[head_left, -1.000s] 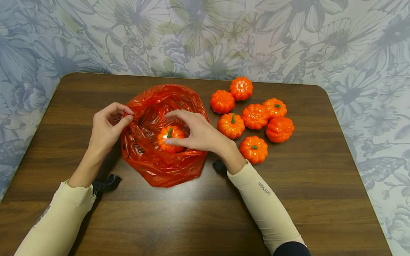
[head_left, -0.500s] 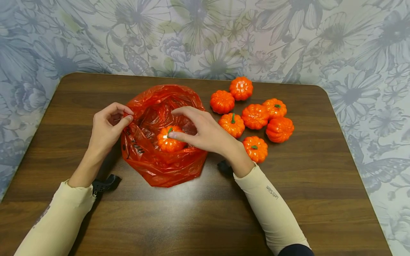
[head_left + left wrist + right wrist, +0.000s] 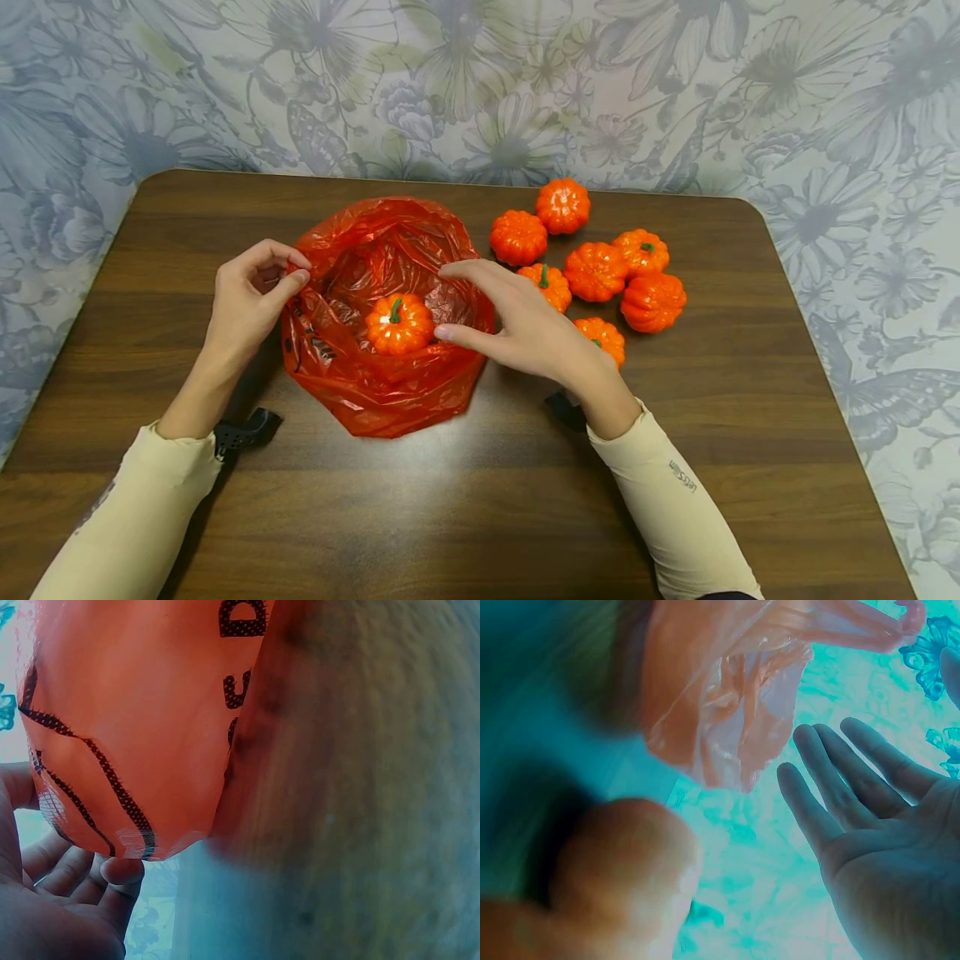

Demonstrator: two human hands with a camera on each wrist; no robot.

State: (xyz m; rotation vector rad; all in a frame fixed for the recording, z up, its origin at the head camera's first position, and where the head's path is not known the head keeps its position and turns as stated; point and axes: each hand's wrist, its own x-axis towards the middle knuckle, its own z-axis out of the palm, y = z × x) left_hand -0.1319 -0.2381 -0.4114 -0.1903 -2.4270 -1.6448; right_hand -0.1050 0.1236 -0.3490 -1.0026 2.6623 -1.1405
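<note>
In the head view, a crinkled red plastic bag lies open on the wood-grained worktop, a glossy ribbed pumpkin inside. The left hand has its grip pinched on the rim; the right hand's grip is wide, part-hiding two of seven other pumpkins.

Left wrist: thin film, black print cut off.

Right wrist: a brownish rounded shape, too blurred to identify.

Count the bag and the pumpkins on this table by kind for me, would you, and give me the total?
Red plastic bag: 1
Orange pumpkins: 8 (1 inside the bag, 7 outside it, some partly behind the right hand and arm)
Total: 9
</note>
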